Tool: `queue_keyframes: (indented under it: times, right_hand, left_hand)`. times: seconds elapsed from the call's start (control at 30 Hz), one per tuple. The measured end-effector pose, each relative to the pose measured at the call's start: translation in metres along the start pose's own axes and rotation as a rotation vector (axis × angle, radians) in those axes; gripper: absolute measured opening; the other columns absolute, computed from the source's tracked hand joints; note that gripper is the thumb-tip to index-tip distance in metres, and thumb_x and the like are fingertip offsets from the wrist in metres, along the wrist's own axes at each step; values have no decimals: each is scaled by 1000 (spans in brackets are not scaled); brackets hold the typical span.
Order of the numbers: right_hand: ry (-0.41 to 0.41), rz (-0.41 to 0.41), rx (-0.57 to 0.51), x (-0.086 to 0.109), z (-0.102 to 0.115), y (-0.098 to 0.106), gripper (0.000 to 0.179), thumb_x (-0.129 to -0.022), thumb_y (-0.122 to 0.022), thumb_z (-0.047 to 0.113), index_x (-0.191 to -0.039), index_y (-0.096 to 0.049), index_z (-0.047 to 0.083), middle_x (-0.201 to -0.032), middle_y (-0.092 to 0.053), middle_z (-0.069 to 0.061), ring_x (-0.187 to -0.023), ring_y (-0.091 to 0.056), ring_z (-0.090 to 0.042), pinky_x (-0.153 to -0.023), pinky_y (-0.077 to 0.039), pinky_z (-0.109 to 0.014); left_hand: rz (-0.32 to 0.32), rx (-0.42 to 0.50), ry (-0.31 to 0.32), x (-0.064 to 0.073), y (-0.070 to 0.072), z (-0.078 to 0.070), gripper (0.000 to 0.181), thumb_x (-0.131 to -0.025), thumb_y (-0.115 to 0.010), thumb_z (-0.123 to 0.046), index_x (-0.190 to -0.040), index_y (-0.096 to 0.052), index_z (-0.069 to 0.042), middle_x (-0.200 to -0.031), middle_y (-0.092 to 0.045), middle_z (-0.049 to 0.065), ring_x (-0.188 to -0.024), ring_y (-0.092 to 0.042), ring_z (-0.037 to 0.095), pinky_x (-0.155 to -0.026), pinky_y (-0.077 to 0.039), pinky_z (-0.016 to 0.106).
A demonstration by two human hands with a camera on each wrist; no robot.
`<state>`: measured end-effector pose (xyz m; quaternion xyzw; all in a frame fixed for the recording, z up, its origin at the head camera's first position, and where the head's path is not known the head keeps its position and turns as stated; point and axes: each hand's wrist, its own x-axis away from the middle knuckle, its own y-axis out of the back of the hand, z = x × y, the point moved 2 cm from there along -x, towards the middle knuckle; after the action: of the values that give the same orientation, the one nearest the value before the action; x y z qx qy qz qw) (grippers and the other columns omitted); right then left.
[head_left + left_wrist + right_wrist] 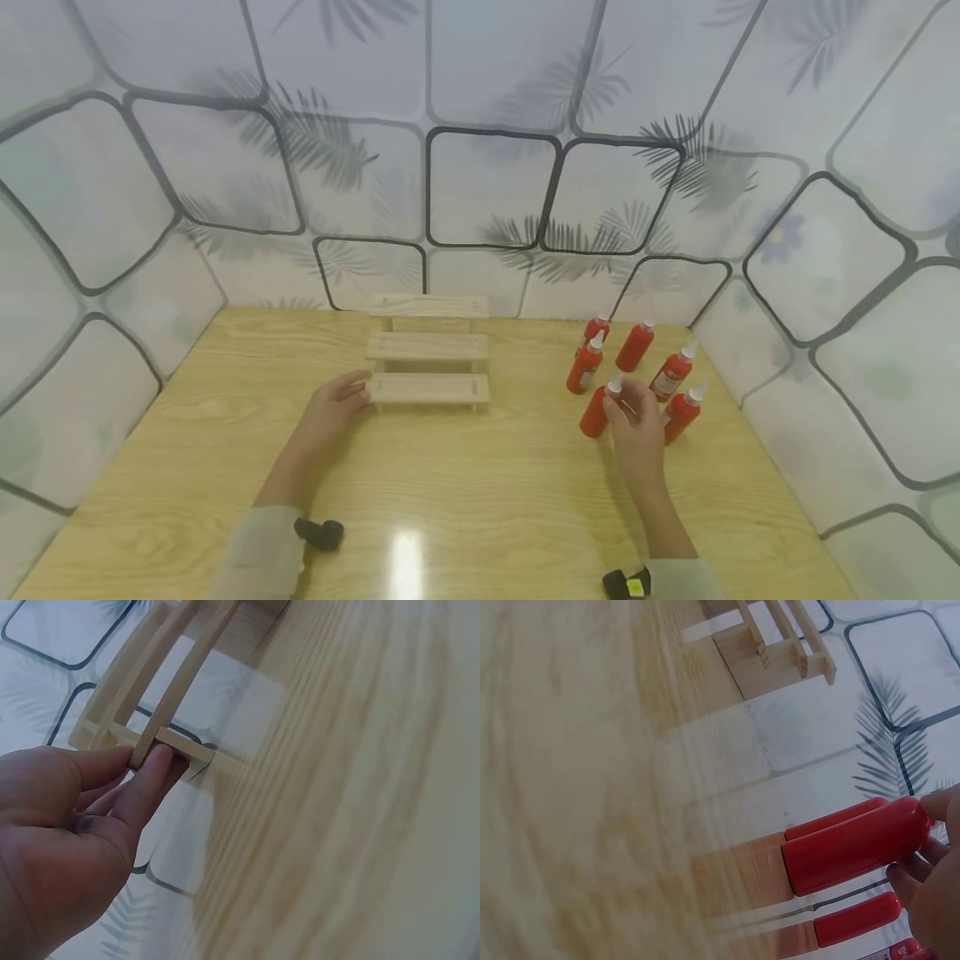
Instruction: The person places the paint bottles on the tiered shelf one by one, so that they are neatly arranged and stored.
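A three-step wooden display stand (427,387) rests on the table near the back wall. At the left end of its lowest step, my left hand (335,410) pinches the plank between thumb and fingers; the left wrist view shows the grip on the plank's end (154,735). Over on the right, my right hand (641,437) holds a red squeeze bottle (595,415) by its top, just under the white tip. In the right wrist view that bottle (855,847) leans slightly, its neck hidden by the fingers. Whether its base touches the table I cannot tell.
Several more red bottles with white nozzle caps stand around the right hand: one bottle (584,371) behind it, another bottle (635,347) farther back, and one (681,417) close at its right. Patterned walls (487,192) border the wooden table (480,492) at the back and sides.
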<state>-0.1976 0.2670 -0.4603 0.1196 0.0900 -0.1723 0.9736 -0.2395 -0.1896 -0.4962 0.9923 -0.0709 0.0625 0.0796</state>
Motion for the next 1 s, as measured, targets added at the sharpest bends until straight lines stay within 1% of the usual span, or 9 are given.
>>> queue_keyframes:
  times: [0.17,0.3,0.37,0.47,0.6,0.73,0.8,0.87,1.0]
  right_hand:
    - [12,-6,-7,2,1,-1,44,-101,-62,15,-140,-47,3,-134,-56,-5,-125,-51,-9,-100,-45,-5]
    - [6,7,17,2,-3,-1,45,-100,-63,18,-141,-47,5,-137,-56,-6,-130,-51,-14,-100,-44,-4]
    - [-10,24,40,2,-5,-1,47,-100,-64,21,-141,-47,8,-139,-55,-6,-132,-50,-17,-103,-44,-7]
    - [-31,55,67,2,-7,-1,50,-99,-67,24,-143,-46,10,-143,-54,-6,-135,-50,-21,-111,-46,-21]
    - [-39,95,82,2,-9,0,55,-98,-67,22,-146,-42,10,-147,-51,-9,-139,-47,-27,-118,-42,-44]
    - [-27,104,109,1,-10,0,56,-98,-67,21,-147,-41,11,-149,-50,-11,-138,-47,-29,-118,-42,-50]
    - [-18,96,126,0,-11,-2,55,-98,-68,21,-146,-43,11,-147,-52,-11,-136,-50,-29,-116,-44,-49]
    - [-11,95,138,-2,-10,-5,55,-97,-69,20,-145,-45,10,-146,-54,-11,-133,-52,-28,-113,-47,-44]
    - [3,119,132,-6,-4,-15,57,-95,-72,24,-145,-47,13,-144,-56,-10,-132,-54,-26,-105,-52,-22]
  left_hand:
    - [8,-7,1,1,-1,1,52,-105,-54,-22,-152,-41,-6,-155,-41,24,-139,-48,37,-105,-52,28]
    - [9,4,4,1,-1,2,52,-104,-54,-23,-152,-41,-6,-154,-44,22,-139,-49,36,-104,-53,27]
    - [10,14,13,1,-1,3,52,-104,-55,-23,-152,-41,-7,-154,-44,22,-139,-48,35,-105,-52,28]
    - [9,20,20,1,-1,4,53,-104,-55,-23,-152,-41,-7,-154,-44,21,-139,-49,35,-106,-52,29]
    - [13,16,21,2,-1,4,55,-103,-57,-26,-152,-41,-7,-155,-44,21,-138,-50,35,-108,-51,32]
    - [16,43,22,1,-1,5,56,-103,-58,-26,-152,-41,-7,-155,-43,22,-137,-50,35,-107,-51,31]
    - [17,55,19,0,-1,6,56,-103,-58,-25,-152,-41,-6,-154,-42,23,-137,-50,36,-106,-52,30]
    - [9,57,16,-1,-1,6,55,-102,-59,-25,-151,-42,-5,-153,-44,24,-136,-51,36,-105,-53,29]
    - [3,47,19,-2,0,6,55,-101,-61,-25,-149,-44,-6,-152,-45,24,-136,-51,36,-104,-54,29]
